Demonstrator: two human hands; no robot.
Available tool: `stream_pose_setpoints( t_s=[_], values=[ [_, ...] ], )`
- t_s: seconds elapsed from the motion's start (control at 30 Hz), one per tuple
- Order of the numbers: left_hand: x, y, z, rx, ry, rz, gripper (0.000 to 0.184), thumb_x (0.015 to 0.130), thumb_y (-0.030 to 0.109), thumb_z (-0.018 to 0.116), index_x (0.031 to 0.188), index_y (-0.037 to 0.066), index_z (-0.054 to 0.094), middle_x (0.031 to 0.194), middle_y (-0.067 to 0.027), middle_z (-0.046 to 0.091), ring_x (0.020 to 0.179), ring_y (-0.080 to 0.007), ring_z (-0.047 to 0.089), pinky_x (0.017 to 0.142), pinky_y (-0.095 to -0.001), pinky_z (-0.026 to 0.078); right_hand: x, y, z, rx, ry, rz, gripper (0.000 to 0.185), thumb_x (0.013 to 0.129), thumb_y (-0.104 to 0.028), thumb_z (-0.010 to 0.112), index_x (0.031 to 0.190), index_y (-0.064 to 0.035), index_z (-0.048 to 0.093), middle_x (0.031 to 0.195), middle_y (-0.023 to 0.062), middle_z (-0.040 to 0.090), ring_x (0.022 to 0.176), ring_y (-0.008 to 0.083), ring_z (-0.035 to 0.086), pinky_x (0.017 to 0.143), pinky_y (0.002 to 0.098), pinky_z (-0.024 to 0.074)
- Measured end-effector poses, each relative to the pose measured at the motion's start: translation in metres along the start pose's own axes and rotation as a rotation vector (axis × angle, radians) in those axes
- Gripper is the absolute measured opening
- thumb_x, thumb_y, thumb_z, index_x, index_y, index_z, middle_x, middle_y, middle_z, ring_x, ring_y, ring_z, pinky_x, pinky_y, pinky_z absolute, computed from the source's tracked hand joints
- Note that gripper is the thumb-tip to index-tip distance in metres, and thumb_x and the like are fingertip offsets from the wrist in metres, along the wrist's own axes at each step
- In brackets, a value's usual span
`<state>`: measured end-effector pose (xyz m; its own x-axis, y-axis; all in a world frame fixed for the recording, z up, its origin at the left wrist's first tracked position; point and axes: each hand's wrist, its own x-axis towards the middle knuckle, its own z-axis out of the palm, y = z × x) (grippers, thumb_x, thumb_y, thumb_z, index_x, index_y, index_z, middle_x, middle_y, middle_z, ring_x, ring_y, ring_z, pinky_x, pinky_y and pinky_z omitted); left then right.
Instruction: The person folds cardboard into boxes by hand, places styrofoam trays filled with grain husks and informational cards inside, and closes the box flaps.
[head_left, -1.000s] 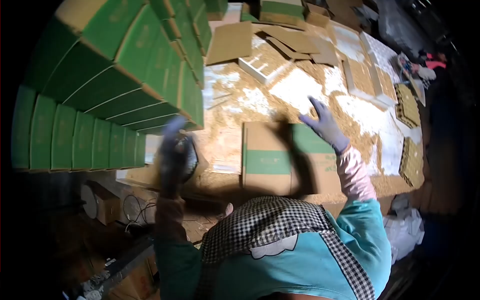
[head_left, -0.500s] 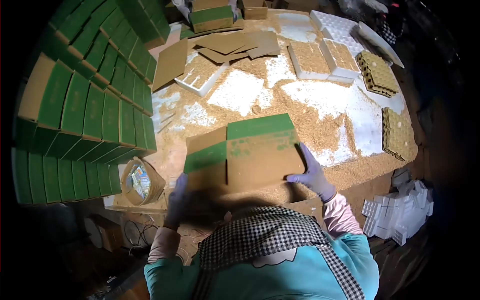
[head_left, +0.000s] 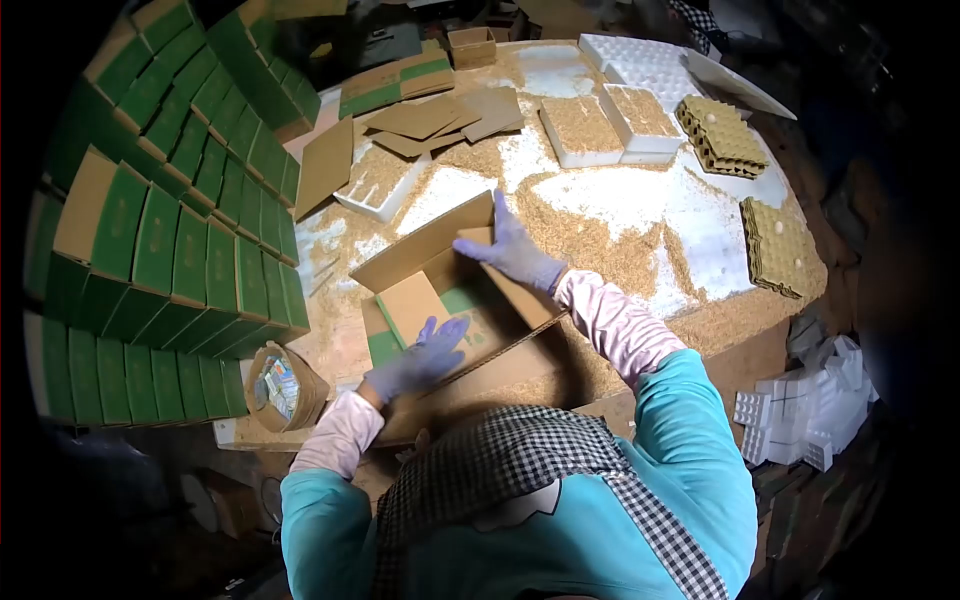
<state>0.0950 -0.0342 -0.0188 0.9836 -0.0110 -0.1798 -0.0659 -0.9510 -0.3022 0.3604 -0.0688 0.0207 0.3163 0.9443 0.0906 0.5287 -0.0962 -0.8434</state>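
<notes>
Your open carton (head_left: 470,312) sits on the near part of the surface (head_left: 705,250), straight ahead of you, its mouth facing up. Its long axis seems to run from eight o'clock to two o'clock. From your left hand (head_left: 420,357), the carton's middle lies toward one o'clock; from your right hand (head_left: 512,248), toward seven. Both hands are at the carton, so neither is clearly nearer.

Your left hand is released, its fingers spread over the near-left part of the carton; you cannot tell from here whether its palm presses the cardboard. Your right hand is at the far-right corner, thumb and fingers parted; whether it grasps the wall there, you cannot tell.

Counting around you: one open carton between your hands; one bucket (head_left: 318,385) of packets at nine o'clock; three foam trays bearing shavings, one (head_left: 400,198) at eleven and a side-by-side pair (head_left: 590,158) at one; two stacks of egg trays, one (head_left: 722,138) at one and one (head_left: 772,248) at two; one small brown box (head_left: 472,48) at twelve. The green cartons (head_left: 190,250) stacked at ten overlap too much for you to count.
</notes>
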Motion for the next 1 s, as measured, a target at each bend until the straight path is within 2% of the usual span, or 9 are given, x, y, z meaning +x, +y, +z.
stream_pose_setpoints(
  t_s=[0.03,0.17,0.4,0.53,0.67,0.8,0.9,0.97,1.0],
  values=[
    [0.003,-0.002,-0.011,-0.847,-0.066,-0.107,0.079,0.086,0.039,0.057,0.146,0.000,0.025,0.152,-0.0221,0.025,0.143,-0.0360,0.018,0.118,-0.0466,0.009,-0.005,0.002,0.013,-0.041,-0.045,-0.007,0.131,0.071,-0.067,0.068,0.143,0.0137,-0.007,0.149,0.0363,0.010,0.142,0.0421,0.013,0.116,0.0383,0.0157],
    [0.022,-0.057,-0.059,-0.218,0.422,-0.657,0.112,0.061,0.057,0.072,0.146,0.001,0.025,0.152,-0.0231,0.020,0.142,-0.0425,0.013,0.113,-0.0596,0.001,-0.022,0.038,-0.010,-0.368,-0.133,0.005,0.136,0.067,-0.059,0.076,0.142,0.0125,-0.012,0.143,0.0364,0.025,0.129,0.0460,0.036,0.107,0.0419,0.0338],
    [0.013,-0.010,-0.010,-0.601,0.422,-0.403,0.043,0.088,0.027,0.055,0.123,0.003,0.057,0.129,-0.0201,0.052,0.120,-0.0403,0.047,0.112,-0.0499,0.022,-0.083,0.024,-0.056,0.324,0.516,0.112,0.059,0.090,-0.017,0.057,0.140,0.0024,0.034,0.138,0.0242,0.044,0.130,0.0379,0.040,0.105,0.0392,0.0365],
    [0.033,-0.057,0.004,-0.514,0.373,-0.276,0.038,0.090,0.031,0.052,0.123,0.011,0.057,0.139,-0.0210,0.044,0.128,-0.0427,0.038,0.109,-0.0550,0.022,-0.128,-0.019,-0.060,-0.373,0.021,-0.482,0.050,0.089,-0.031,0.059,0.130,-0.0026,0.051,0.132,0.0221,0.047,0.130,0.0386,0.038,0.110,0.0496,0.0287],
    [0.054,-0.054,-0.023,-0.791,0.174,-0.312,0.046,0.091,0.037,0.053,0.127,0.009,0.053,0.144,-0.0224,0.037,0.135,-0.0437,0.029,0.113,-0.0532,0.015,-0.068,0.033,-0.022,-0.698,0.159,-0.086,0.066,0.093,-0.042,0.053,0.141,-0.0011,0.036,0.143,0.0246,0.036,0.135,0.0363,0.033,0.114,0.0464,0.0208],
    [-0.020,-0.050,0.021,-0.752,0.555,-0.540,0.072,0.080,0.041,0.067,0.131,-0.005,0.044,0.144,-0.0222,0.037,0.137,-0.0379,0.029,0.115,-0.0458,0.018,-0.081,0.038,-0.021,0.692,0.003,0.566,0.059,0.100,-0.039,0.043,0.139,0.0038,0.033,0.133,0.0214,0.048,0.125,0.0265,0.046,0.106,0.0344,0.0355],
    [-0.043,-0.042,0.048,-1.625,1.035,-0.867,0.062,0.090,0.029,0.059,0.139,-0.001,0.037,0.143,-0.0182,0.039,0.134,-0.0293,0.034,0.111,-0.0375,0.027,-0.090,0.036,0.029,-0.096,0.085,-0.415,0.046,0.102,-0.027,0.041,0.138,0.0017,0.038,0.130,0.0162,0.052,0.109,0.0257,0.059,0.093,0.0301,0.0462],
    [-0.054,-0.021,0.121,-1.582,0.749,-1.011,0.051,0.094,0.023,0.052,0.138,0.002,0.038,0.140,-0.0150,0.042,0.127,-0.0257,0.041,0.103,-0.0335,0.036,-0.059,-0.099,-0.024,0.590,-0.118,0.128,0.038,0.098,-0.021,0.048,0.130,0.0009,0.047,0.121,0.0197,0.058,0.102,0.0308,0.062,0.087,0.0342,0.0498],
    [-0.065,0.000,0.155,-1.473,0.699,-1.040,0.045,0.097,0.020,0.049,0.138,0.004,0.039,0.138,-0.0134,0.044,0.123,-0.0240,0.045,0.100,-0.0315,0.040,-0.040,-0.099,-0.018,0.089,-0.215,-0.221,0.037,0.094,-0.022,0.052,0.124,0.0006,0.052,0.112,0.0197,0.061,0.095,0.0323,0.064,0.082,0.0364,0.0513]
  ],
)
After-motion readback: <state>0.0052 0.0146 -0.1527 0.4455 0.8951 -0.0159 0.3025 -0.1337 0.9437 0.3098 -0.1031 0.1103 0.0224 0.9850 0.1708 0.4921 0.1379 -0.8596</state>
